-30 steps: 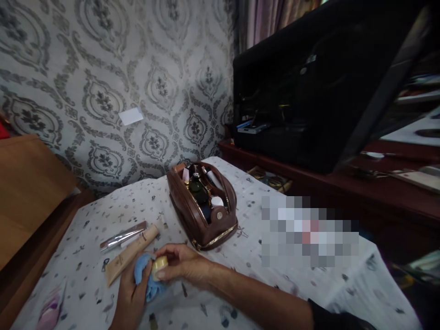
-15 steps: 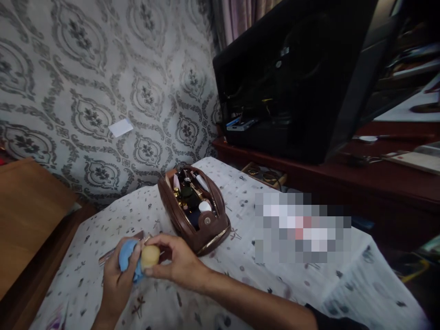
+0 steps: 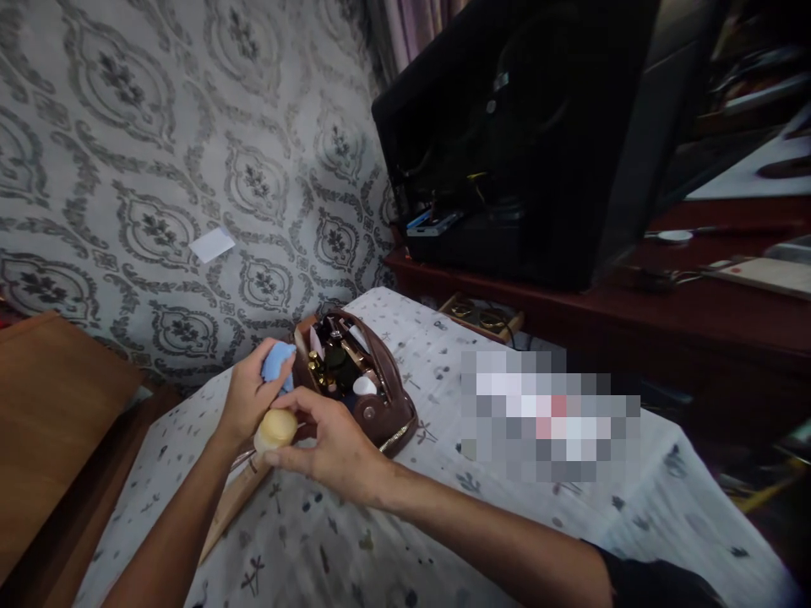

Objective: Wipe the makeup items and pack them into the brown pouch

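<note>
My left hand (image 3: 248, 390) is closed around a crumpled light-blue cloth (image 3: 277, 365), next to the near left side of a brown makeup bag (image 3: 396, 404). Between the thumb and fingers of my right hand (image 3: 339, 446) is a small round jar (image 3: 277, 429) with a yellowish top and a paler side. The bag stands unzipped and holds several cosmetics, among them a white round lid (image 3: 364, 387) and gold-capped pieces. Under my wrists lies a flat pinkish-tan item (image 3: 236, 504), partly hidden by my left forearm.
A white patterned cloth (image 3: 437, 523) covers the table. To the right is a blurred-out patch (image 3: 545, 414). A large black screen (image 3: 507, 169) stands on a dark red desk behind. A wooden panel (image 3: 57, 422) is at the left, and patterned wallpaper (image 3: 158, 152) rises behind.
My left hand, with the blue cloth, has moved up and away from the jar toward the bag. The jar stays in my right hand, slightly higher. The flat tan item shows more.
</note>
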`<state>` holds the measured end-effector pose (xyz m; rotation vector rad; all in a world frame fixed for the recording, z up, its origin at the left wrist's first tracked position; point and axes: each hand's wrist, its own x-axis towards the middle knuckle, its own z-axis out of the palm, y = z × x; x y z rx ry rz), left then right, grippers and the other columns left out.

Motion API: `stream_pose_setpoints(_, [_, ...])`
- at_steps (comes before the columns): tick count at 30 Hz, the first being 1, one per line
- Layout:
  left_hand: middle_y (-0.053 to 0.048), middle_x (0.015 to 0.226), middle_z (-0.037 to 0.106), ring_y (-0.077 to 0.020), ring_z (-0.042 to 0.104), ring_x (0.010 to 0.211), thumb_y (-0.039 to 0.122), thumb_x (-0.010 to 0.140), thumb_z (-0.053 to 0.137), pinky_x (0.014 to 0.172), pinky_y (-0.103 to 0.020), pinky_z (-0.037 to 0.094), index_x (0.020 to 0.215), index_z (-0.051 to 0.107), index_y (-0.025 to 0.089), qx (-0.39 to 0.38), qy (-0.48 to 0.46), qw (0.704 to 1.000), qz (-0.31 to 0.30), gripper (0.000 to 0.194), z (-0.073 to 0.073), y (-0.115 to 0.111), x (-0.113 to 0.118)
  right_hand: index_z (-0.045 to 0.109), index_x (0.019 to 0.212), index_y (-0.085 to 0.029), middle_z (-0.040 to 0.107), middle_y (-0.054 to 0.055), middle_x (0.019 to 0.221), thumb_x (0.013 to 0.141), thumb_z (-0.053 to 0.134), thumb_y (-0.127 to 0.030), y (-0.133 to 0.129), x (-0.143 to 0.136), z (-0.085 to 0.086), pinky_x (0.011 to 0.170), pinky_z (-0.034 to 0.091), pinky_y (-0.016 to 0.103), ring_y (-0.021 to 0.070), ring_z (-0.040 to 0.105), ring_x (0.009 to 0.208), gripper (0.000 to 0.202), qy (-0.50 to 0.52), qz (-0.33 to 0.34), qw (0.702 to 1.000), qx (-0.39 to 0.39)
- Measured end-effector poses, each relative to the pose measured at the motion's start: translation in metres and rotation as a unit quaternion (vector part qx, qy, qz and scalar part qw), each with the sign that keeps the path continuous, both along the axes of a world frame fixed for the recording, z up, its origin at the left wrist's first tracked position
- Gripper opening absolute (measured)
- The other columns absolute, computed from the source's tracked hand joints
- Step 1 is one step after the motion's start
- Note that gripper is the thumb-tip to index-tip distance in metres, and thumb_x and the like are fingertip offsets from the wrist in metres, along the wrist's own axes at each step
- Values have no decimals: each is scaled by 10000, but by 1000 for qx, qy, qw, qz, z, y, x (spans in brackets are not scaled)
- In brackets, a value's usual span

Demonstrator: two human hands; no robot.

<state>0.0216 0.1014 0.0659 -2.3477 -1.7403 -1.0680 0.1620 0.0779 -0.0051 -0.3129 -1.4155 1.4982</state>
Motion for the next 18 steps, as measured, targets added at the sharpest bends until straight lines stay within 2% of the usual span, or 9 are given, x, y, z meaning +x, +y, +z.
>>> stream_pose_setpoints(6, [33, 638, 496, -161, 473, 602, 451, 851, 476, 598, -269, 366, 766, 491, 226, -21, 162, 986, 27, 241, 3, 25, 0, 650, 1047, -199, 648, -17, 937, 707, 803, -193, -1, 0, -4, 788, 509, 266, 138, 598, 834, 372, -33, -44, 996, 73])
stream_pose_setpoints(11, [-79, 894, 586, -267, 581, 882, 325, 873, 418, 759, -346, 455, 845, 559, 219, -6, 301, 952, 59, 179, 1, 54, -1, 658, 1055, -217, 645, -27, 932, 707, 823, -194, 0, 0, -4, 786, 504, 248, 131, 589, 844, 386, -57, -57, 992, 92])
stream_pose_setpoints(15, [-123, 1159, 627, -307, 562, 1115, 216, 865, 420, 958, -414, 465, 1125, 638, 190, -8, 331, 942, 52, 339, -1, 74, -2, 661, 1026, -220, 641, -30, 918, 701, 832, -202, 0, 3, -2, 801, 507, 256, 129, 587, 827, 367, -54, -42, 994, 85])
stream_pose_setpoints(18, [-79, 1369, 599, -280, 535, 1238, 138, 848, 419, 1068, -411, 429, 1342, 586, 215, -41, 329, 943, 21, 527, -1, 86, -2, 659, 1018, -218, 636, -27, 922, 711, 803, -190, -1, 5, -1, 811, 516, 261, 137, 592, 851, 340, -37, -28, 997, 67])
